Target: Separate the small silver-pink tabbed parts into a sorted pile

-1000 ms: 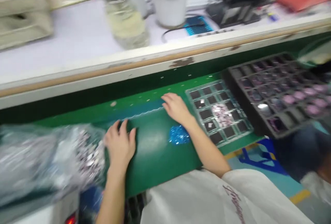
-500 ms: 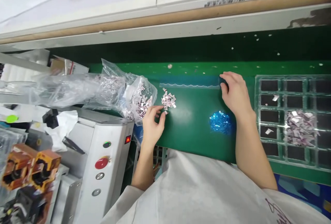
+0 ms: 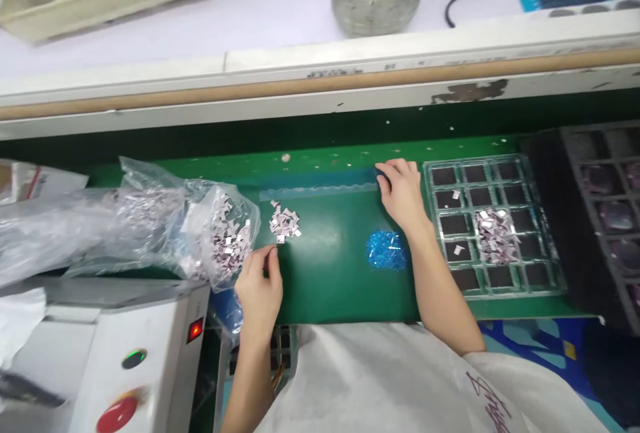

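Observation:
My left hand (image 3: 260, 286) is closed, thumb and forefinger drawn together just below a small pile of pinkish-silver tabs (image 3: 285, 224). Whatever lies between those fingertips is too small to make out. To its left, an open clear plastic bag (image 3: 253, 210) spills more of the same tabs at its mouth. My right hand (image 3: 403, 193) has its thumb and forefinger curled at the right end of a translucent blue film strip (image 3: 320, 183), which lies flat on the green mat (image 3: 330, 280). Below that hand sits a heap of shiny blue film bits (image 3: 387, 250).
A clear compartment tray (image 3: 470, 220) with tabs in it lies to the right, beside a black tray stack (image 3: 555, 220). At lower left stands a grey machine (image 3: 165, 326) with a red button (image 3: 117, 414). A white shelf (image 3: 275, 40) crosses behind, carrying a jar (image 3: 379, 0).
The camera view has shifted, so the bench appears further left. My left hand has drawn back from the tab pile and its fingers have closed. My right hand stays at the strip's end.

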A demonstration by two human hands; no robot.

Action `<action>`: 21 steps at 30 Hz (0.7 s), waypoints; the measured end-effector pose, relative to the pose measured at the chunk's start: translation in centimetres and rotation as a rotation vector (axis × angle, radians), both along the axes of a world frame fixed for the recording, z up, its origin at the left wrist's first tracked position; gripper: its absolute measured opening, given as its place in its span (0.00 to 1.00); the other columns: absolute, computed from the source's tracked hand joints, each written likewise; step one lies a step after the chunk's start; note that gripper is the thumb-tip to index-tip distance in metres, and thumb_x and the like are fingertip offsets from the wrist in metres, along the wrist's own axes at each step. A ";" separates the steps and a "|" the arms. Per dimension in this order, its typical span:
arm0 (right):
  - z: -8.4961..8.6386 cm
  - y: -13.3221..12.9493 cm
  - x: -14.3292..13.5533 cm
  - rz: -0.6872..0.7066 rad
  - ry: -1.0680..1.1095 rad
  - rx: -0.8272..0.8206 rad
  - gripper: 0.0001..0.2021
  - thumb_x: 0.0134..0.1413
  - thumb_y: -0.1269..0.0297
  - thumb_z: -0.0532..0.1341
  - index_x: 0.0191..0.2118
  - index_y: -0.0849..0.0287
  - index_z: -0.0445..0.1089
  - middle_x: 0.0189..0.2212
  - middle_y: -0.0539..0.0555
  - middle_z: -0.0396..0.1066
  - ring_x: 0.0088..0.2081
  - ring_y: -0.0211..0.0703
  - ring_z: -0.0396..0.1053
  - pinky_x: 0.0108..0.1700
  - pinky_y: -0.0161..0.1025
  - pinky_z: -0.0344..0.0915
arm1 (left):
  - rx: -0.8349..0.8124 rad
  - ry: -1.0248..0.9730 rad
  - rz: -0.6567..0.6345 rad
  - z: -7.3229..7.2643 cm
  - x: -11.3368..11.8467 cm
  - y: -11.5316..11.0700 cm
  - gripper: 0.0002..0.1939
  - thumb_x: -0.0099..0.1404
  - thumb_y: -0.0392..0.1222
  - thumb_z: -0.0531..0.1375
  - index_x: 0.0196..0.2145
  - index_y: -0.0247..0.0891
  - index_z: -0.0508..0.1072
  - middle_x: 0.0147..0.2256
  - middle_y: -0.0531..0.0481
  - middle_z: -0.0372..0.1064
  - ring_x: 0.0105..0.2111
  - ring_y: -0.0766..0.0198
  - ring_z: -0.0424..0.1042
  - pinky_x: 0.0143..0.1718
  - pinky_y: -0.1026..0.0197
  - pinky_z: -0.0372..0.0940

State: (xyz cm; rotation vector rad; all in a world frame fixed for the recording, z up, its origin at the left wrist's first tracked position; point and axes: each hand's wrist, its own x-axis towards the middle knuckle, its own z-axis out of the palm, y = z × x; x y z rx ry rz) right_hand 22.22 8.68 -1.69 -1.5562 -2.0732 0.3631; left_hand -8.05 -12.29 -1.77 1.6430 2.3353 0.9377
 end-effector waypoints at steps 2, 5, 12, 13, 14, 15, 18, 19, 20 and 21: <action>0.0 0.0 0.2 -0.026 0.016 -0.005 0.18 0.73 0.69 0.56 0.60 0.57 0.79 0.54 0.63 0.75 0.55 0.63 0.67 0.58 0.63 0.69 | 0.029 -0.164 0.092 0.7 0.7 0.4 0.13 0.78 0.49 0.62 0.47 0.39 0.82 0.38 0.46 0.83 0.36 0.58 0.82 0.46 0.53 0.76; 0.0 0.0 0.3 -0.055 0.003 -0.007 0.17 0.73 0.68 0.58 0.59 0.57 0.80 0.55 0.64 0.75 0.55 0.65 0.66 0.58 0.63 0.68 | 0.073 -0.511 0.139 2.2 2.7 2.2 0.14 0.76 0.52 0.65 0.46 0.38 0.82 0.34 0.48 0.83 0.30 0.61 0.80 0.37 0.57 0.76; 0.0 0.3 0.1 -0.045 -0.054 -0.051 0.18 0.75 0.64 0.57 0.62 0.56 0.78 0.57 0.64 0.75 0.58 0.66 0.63 0.57 0.63 0.66 | 0.046 -0.807 -0.189 2.5 7.6 10.3 0.14 0.72 0.47 0.67 0.51 0.39 0.83 0.34 0.49 0.81 0.30 0.64 0.78 0.33 0.61 0.74; 0.0 0.2 0.1 -0.041 -0.063 -0.059 0.19 0.75 0.64 0.57 0.63 0.55 0.77 0.57 0.64 0.75 0.58 0.66 0.63 0.57 0.62 0.65 | 0.018 -0.819 -0.245 1.9 8.2 11.6 0.14 0.73 0.47 0.66 0.50 0.39 0.84 0.34 0.48 0.80 0.30 0.64 0.78 0.33 0.61 0.74; 0.1 0.2 0.1 -0.039 -0.072 -0.066 0.19 0.75 0.64 0.57 0.64 0.55 0.77 0.58 0.64 0.74 0.58 0.66 0.63 0.57 0.62 0.65 | -0.010 -0.830 -0.296 1.3 8.9 12.9 0.13 0.72 0.46 0.65 0.48 0.39 0.85 0.33 0.48 0.80 0.30 0.64 0.78 0.34 0.61 0.74; 0.1 0.2 0.1 -0.038 -0.081 -0.071 0.19 0.75 0.64 0.58 0.64 0.55 0.77 0.58 0.63 0.74 0.58 0.65 0.63 0.57 0.61 0.65 | -0.032 -0.842 -0.335 0.6 9.4 14.0 0.12 0.71 0.46 0.65 0.46 0.38 0.85 0.31 0.48 0.80 0.29 0.64 0.77 0.33 0.62 0.74; 0.3 -0.1 0.1 -0.031 -0.106 -0.068 0.18 0.75 0.64 0.57 0.64 0.56 0.76 0.59 0.63 0.74 0.58 0.64 0.63 0.57 0.61 0.64 | -0.023 -0.874 -0.372 -1.1 10.9 16.9 0.13 0.71 0.47 0.65 0.46 0.37 0.84 0.32 0.47 0.80 0.29 0.64 0.78 0.34 0.62 0.74; 0.3 -0.1 0.1 -0.028 -0.115 -0.062 0.18 0.76 0.64 0.57 0.64 0.56 0.76 0.59 0.63 0.74 0.58 0.64 0.63 0.56 0.60 0.64 | 0.000 -0.872 -0.372 -1.6 11.1 17.5 0.13 0.72 0.47 0.64 0.46 0.37 0.84 0.34 0.47 0.81 0.30 0.64 0.79 0.34 0.62 0.75; 0.4 -0.2 0.1 -0.023 -0.124 -0.054 0.18 0.76 0.64 0.57 0.63 0.57 0.77 0.59 0.63 0.74 0.58 0.64 0.63 0.56 0.60 0.64 | 0.028 -0.860 -0.368 -1.9 11.3 17.9 0.14 0.72 0.47 0.64 0.47 0.37 0.83 0.36 0.46 0.82 0.31 0.64 0.79 0.35 0.62 0.75; 0.4 -0.2 0.0 -0.019 -0.132 -0.046 0.18 0.77 0.63 0.56 0.63 0.57 0.77 0.58 0.63 0.75 0.58 0.64 0.63 0.56 0.60 0.64 | 0.056 -0.838 -0.362 -2.2 11.4 18.1 0.14 0.73 0.48 0.63 0.48 0.37 0.83 0.38 0.45 0.82 0.32 0.63 0.80 0.35 0.62 0.76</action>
